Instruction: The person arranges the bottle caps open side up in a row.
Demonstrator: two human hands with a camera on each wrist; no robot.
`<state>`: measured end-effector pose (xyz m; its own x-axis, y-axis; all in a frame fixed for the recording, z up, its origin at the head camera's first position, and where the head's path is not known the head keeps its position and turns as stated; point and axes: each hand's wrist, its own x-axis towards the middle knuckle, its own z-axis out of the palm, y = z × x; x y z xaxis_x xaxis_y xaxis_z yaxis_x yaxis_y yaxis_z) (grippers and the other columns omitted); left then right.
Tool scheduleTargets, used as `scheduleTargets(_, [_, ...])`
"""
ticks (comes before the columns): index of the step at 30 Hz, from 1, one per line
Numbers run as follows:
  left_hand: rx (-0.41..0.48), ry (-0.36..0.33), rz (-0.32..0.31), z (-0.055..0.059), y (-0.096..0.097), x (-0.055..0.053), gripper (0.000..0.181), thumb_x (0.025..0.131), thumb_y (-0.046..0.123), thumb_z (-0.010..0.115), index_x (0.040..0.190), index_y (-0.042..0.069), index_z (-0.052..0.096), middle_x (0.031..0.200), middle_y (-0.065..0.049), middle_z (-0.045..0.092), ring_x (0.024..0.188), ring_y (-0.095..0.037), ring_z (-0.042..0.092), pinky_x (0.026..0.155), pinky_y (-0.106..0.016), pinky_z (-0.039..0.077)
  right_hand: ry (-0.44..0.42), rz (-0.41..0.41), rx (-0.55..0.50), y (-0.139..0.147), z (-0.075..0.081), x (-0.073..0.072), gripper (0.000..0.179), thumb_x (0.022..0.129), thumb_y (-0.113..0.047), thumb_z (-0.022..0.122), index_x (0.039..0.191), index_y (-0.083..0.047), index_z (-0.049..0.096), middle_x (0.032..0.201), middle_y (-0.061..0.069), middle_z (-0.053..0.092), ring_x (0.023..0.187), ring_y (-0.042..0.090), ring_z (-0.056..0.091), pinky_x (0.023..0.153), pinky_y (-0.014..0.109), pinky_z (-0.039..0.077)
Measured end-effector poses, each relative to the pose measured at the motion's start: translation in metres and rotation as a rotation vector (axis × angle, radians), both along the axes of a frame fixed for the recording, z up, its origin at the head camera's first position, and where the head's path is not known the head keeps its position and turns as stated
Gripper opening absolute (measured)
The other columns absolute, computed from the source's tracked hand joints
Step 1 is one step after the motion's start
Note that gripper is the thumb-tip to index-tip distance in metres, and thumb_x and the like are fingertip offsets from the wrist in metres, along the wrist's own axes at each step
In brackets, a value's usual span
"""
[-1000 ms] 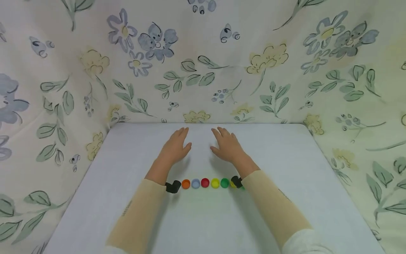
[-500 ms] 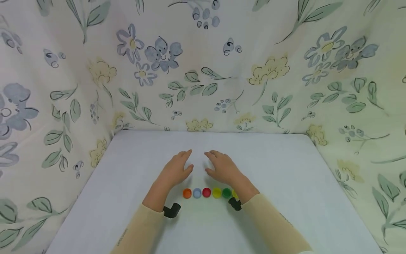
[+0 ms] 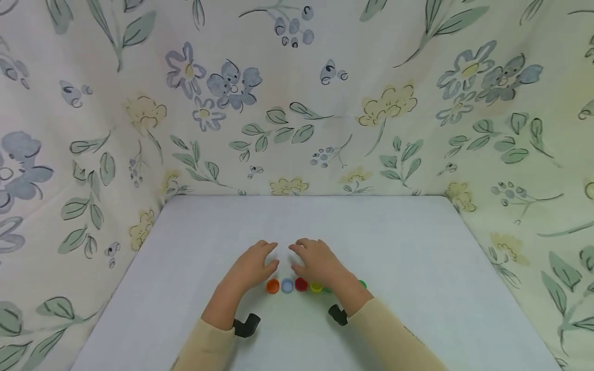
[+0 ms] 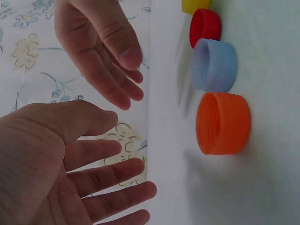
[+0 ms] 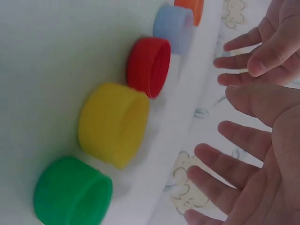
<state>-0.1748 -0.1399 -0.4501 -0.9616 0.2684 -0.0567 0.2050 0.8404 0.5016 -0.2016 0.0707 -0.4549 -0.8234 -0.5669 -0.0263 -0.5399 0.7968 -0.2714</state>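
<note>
Plastic bottle caps stand in a row on the table, hollow side up: an orange cap [image 3: 273,286], a light blue cap [image 3: 287,286], a red cap [image 3: 301,284], a yellow cap [image 3: 316,288] and, farther right, green ones. My left hand [image 3: 252,266] hovers just beyond the orange cap, fingers spread and holding nothing. Beyond the red and yellow caps is my right hand [image 3: 320,262], also with spread, bare fingers. Its wrist hides part of the row's right side. In the right wrist view, a green cap [image 5: 70,192] sits closest to the camera.
The white table [image 3: 408,247] reaches back to a flower-patterned cloth [image 3: 287,149], which also hangs along both sides. A black wrist mount [image 3: 247,325] juts inward from the left wrist, and another black mount [image 3: 337,315] from the right.
Both hands have come back toward the person, nearer the row of caps, and closer to each other. The head view has tilted up slightly. The caps have stayed in their row.
</note>
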Motion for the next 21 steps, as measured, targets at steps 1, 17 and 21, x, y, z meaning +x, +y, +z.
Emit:
scheduleTargets(1, [0.002, -0.010, 0.000, -0.001, -0.001, 0.001, 0.050, 0.100, 0.025, 0.067, 0.144, 0.004, 0.056, 0.136, -0.015, 0.058, 0.128, -0.034, 0.055, 0.107, -0.051, 0.044, 0.001, 0.012, 0.010, -0.001, -0.001, 0.002, 0.051, 0.098, -0.037, 0.069, 0.144, -0.017, 0.060, 0.142, 0.007, 0.058, 0.134, 0.027, 0.051, 0.113, 0.058, 0.034])
scheduleTargets(17, [0.022, -0.125, -0.020, -0.011, -0.013, 0.019, 0.049, 0.094, 0.027, 0.073, 0.135, 0.001, 0.064, 0.113, -0.009, 0.063, 0.101, -0.026, 0.061, 0.090, -0.047, 0.050, -0.010, 0.132, 0.016, -0.017, -0.009, 0.017, 0.051, 0.092, -0.040, 0.076, 0.135, -0.016, 0.066, 0.135, 0.004, 0.062, 0.129, 0.023, 0.054, 0.112, 0.059, 0.034])
scheduleTargets(21, [0.028, -0.114, -0.042, -0.015, -0.013, 0.023, 0.049, 0.092, 0.027, 0.076, 0.132, -0.001, 0.065, 0.113, -0.010, 0.063, 0.102, -0.027, 0.061, 0.090, -0.047, 0.050, 0.011, 0.146, 0.013, -0.020, -0.015, 0.017, 0.049, 0.090, -0.041, 0.077, 0.131, -0.015, 0.069, 0.130, 0.002, 0.064, 0.127, 0.022, 0.056, 0.112, 0.059, 0.035])
